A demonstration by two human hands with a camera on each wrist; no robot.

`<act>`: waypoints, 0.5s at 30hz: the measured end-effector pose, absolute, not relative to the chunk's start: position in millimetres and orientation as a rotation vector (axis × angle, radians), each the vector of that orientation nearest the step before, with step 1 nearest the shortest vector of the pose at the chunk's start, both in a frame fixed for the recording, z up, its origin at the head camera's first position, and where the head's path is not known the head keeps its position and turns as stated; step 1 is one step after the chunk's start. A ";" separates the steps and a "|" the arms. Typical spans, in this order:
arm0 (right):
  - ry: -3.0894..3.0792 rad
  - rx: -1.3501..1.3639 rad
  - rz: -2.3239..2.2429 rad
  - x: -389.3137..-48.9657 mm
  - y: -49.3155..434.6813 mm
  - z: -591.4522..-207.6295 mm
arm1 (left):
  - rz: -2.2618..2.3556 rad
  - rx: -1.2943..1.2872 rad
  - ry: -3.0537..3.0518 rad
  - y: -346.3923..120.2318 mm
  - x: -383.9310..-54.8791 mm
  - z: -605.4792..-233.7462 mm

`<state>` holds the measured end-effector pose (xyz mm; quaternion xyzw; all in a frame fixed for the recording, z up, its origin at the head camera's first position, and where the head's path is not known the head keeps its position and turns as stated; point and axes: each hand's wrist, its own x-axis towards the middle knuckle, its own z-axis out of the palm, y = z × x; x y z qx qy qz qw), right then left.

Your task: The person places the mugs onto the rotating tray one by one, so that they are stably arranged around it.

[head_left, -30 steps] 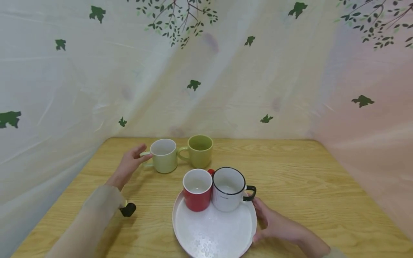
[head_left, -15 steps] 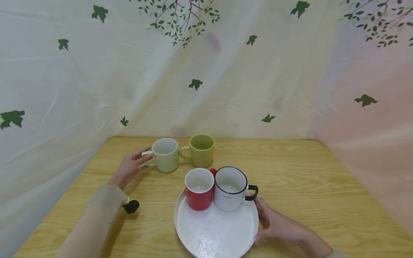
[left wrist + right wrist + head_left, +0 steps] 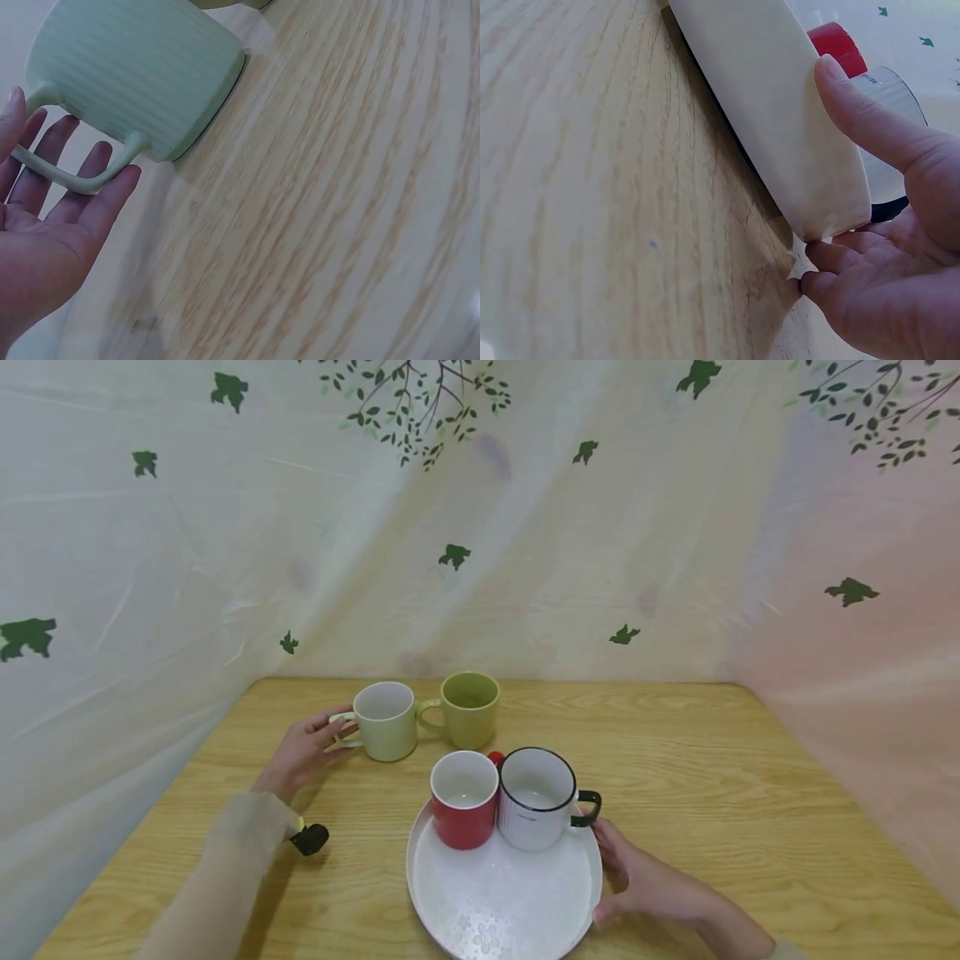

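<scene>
My left hand (image 3: pixel 303 752) is at the handle of a pale green mug (image 3: pixel 387 732), thumb at its top and fingers passing behind it in the left wrist view. This mug (image 3: pixel 139 71) stands on the table with its handle to the left. At the right edge of a round white tray (image 3: pixel 510 902), my right hand (image 3: pixel 648 881) holds the rim with thumb and fingers spread along it. On the tray's far part stand a red mug (image 3: pixel 462 818) and a white mug (image 3: pixel 532 827) with a black rim and black handle, side by side.
An olive green mug (image 3: pixel 476 722) stands just right of the pale green one, its handle toward it. The wooden table (image 3: pixel 697 760) ends at a hanging cloth (image 3: pixel 570 527) printed with leaves. A black object (image 3: pixel 310 839) is at the left sleeve's cuff.
My left hand has closed in on the pale green mug's handle, its fingers moving behind it. The mugs and tray keep their places, and my right hand stays at the tray's rim.
</scene>
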<state>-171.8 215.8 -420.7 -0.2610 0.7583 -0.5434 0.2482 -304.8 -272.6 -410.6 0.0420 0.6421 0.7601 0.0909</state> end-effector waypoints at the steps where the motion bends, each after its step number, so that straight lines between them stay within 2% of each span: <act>1: 2.068 -0.713 -1.482 -171.6 215.7 -421.1 | 2.266 0.127 1.902 -272.0 -304.7 -410.7; 15: 2.076 -0.695 -1.484 -170.9 215.0 -421.0 | 2.336 0.127 1.979 -266.1 -301.4 -415.4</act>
